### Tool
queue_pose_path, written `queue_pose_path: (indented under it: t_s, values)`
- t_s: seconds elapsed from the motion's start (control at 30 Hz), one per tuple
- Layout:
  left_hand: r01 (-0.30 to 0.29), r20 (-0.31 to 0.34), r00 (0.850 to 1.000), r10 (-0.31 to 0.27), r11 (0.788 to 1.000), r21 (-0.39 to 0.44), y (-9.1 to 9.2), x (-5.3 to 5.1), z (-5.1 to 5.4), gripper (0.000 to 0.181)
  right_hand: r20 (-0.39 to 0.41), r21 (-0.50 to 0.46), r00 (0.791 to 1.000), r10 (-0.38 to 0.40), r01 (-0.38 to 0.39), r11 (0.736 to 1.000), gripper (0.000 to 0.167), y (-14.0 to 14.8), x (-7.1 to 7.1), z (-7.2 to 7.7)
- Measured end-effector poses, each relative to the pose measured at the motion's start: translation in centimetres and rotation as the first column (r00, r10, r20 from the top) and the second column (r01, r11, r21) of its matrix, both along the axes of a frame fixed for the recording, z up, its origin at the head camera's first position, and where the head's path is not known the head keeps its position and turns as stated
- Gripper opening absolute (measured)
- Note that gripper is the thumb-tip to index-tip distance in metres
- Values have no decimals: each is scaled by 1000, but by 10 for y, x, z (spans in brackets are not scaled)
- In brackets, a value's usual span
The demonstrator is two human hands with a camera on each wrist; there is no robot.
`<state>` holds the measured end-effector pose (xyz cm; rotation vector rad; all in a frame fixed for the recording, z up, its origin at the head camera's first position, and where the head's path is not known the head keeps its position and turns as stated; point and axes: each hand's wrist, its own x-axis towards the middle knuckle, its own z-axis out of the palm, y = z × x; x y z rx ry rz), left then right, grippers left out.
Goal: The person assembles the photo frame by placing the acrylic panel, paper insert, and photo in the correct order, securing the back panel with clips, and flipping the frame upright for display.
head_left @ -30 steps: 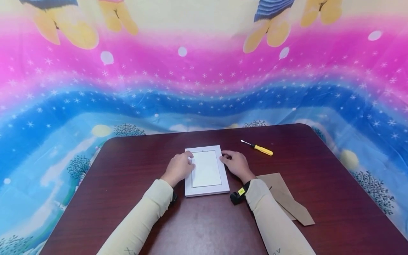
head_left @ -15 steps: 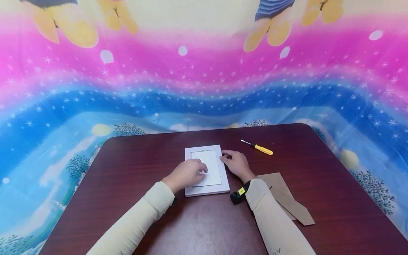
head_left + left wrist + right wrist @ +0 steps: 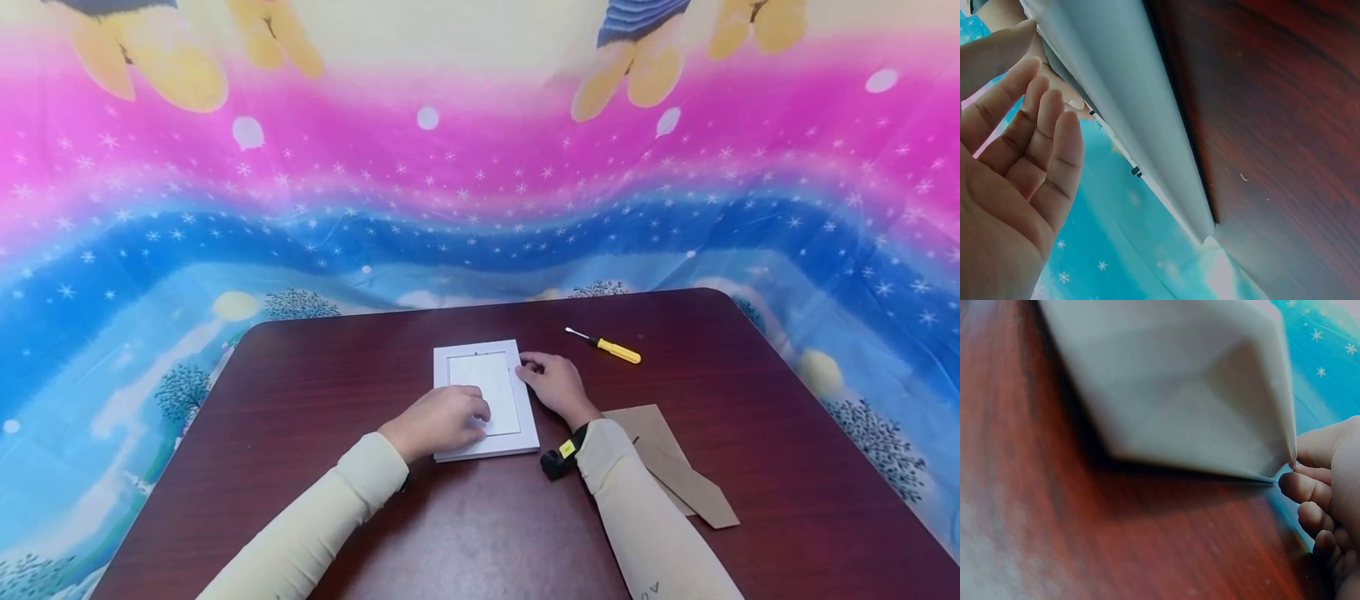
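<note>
White rectangular frame (image 3: 528, 417), smooth, lying between two separated hands. Left hand (image 3: 441, 418): fingers loosely bent over its flat white panel (image 3: 498, 379). Right hand (image 3: 557, 387): pinching the frame's near-side edge. Beyond right hand: yellow-handled screwdriver (image 3: 615, 348). Beside right forearm: angular brown cardboard (image 3: 675, 467). Beneath: glossy wood-grained table (image 3: 337, 375).

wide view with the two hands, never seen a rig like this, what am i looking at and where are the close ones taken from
There is no robot here, only a person's bare hands. The wide view looks down from the head; the close ones are taken from each wrist. On the dark table lie a white frame, a yellow-handled screwdriver and a flat brown board, partly hidden. The right hand holds the frame's right edge. The left hand, over the frame's lower left part, holds nothing; its fingers curve loosely.
</note>
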<state>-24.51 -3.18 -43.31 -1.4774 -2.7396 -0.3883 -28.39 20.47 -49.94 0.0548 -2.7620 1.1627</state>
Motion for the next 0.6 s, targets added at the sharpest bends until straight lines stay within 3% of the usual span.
queue_pose_path:
  t_s: [0.6]
  values:
    - [28,-66,997,-28,1000,7,-2,-1,-5,10,-15,-2,1000,11,-11,1000,35,-1,0,3]
